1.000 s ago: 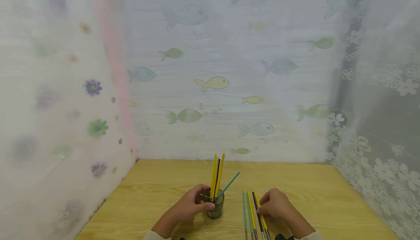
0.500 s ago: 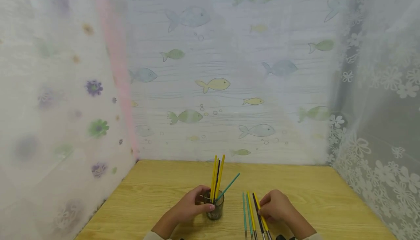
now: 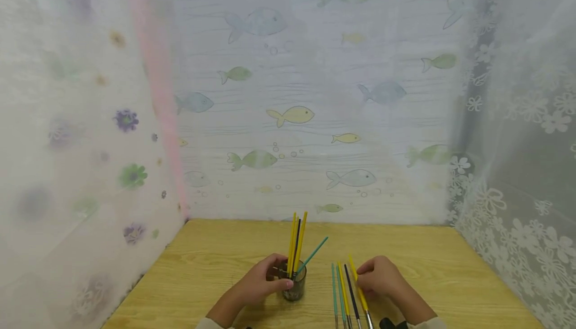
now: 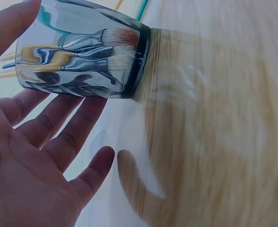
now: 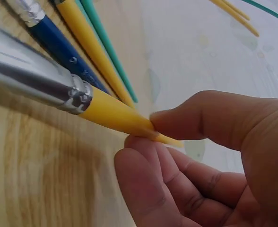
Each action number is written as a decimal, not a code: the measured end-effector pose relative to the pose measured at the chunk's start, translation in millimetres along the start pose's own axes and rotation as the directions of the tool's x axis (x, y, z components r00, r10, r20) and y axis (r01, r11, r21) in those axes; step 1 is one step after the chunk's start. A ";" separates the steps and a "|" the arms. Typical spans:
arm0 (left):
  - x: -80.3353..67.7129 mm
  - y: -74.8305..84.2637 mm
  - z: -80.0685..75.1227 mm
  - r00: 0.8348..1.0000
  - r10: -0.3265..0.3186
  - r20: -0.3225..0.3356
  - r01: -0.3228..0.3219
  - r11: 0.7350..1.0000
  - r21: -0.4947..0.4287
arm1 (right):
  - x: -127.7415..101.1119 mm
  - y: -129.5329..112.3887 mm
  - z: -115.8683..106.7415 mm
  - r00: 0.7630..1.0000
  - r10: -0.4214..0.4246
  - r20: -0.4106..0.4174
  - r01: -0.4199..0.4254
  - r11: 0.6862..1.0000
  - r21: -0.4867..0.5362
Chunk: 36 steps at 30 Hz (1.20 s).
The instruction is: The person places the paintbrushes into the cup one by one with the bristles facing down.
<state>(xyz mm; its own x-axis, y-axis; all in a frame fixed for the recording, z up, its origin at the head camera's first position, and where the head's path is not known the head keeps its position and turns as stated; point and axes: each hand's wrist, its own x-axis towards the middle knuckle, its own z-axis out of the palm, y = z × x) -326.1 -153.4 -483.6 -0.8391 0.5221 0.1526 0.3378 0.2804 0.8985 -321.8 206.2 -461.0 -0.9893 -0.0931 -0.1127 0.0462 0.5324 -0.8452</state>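
My left hand (image 3: 258,284) curls its thumb and fingers round a dark-tinted glass (image 3: 294,290) standing on the table. Several paintbrushes stand in it bristles down, as the left wrist view shows through the glass (image 4: 82,52): yellow ones, a dark blue one and a teal one (image 3: 315,253) leaning right. To the right of the glass, my right hand (image 3: 381,280) pinches a yellow paintbrush (image 5: 110,111) by its handle between thumb and fingers. Left of that brush lie a dark blue paintbrush (image 3: 352,289), another yellow paintbrush (image 3: 343,284) and two teal paintbrushes (image 3: 334,289).
The wood-grain table (image 3: 225,249) reaches back to a hanging sheet printed with fish (image 3: 292,114). A flowered curtain (image 3: 90,169) hangs on the left, and a sheer lace curtain (image 3: 517,194) on the right.
The yellow paintbrush in my right hand has shifted slightly away from the dark blue one, to the right and up. My left hand and the glass stay in place.
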 end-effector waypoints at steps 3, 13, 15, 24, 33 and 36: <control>-0.2 0.3 0.4 1.000 -0.002 -0.003 0.002 1.000 0.003 | 0.5 -1.7 0.0 0.999 0.017 -0.040 -0.016 0.999 0.035; -1.4 1.3 0.7 1.000 0.006 -0.001 -0.006 1.000 0.016 | -3.8 -11.7 -5.9 0.991 -0.019 -0.130 0.036 0.992 0.124; -1.7 1.0 0.3 1.000 0.005 0.011 -0.005 1.000 0.001 | -4.9 -14.6 -8.1 0.989 -0.025 -0.144 0.046 0.989 0.139; -2.9 0.5 -2.4 0.999 0.030 0.037 -0.026 0.994 -0.102 | -9.1 -30.5 -15.3 0.980 -0.050 -0.192 0.085 0.980 0.182; -1.4 0.9 -1.8 0.999 0.026 0.024 -0.024 0.996 -0.086 | -17.8 -43.8 -15.8 0.966 -0.122 -0.229 0.165 0.970 0.178; -0.3 0.0 -1.1 0.999 0.023 0.027 -0.020 0.996 -0.087 | -20.3 -46.4 -15.8 0.961 -0.139 -0.239 0.188 0.962 0.197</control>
<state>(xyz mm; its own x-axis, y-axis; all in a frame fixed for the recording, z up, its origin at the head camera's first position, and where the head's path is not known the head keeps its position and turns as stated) -326.3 -154.5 -483.1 -0.8194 0.5499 0.1617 0.3163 0.1985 0.9277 -306.0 196.8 -411.2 -0.9902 0.0375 0.1343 -0.1147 0.3287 -0.9375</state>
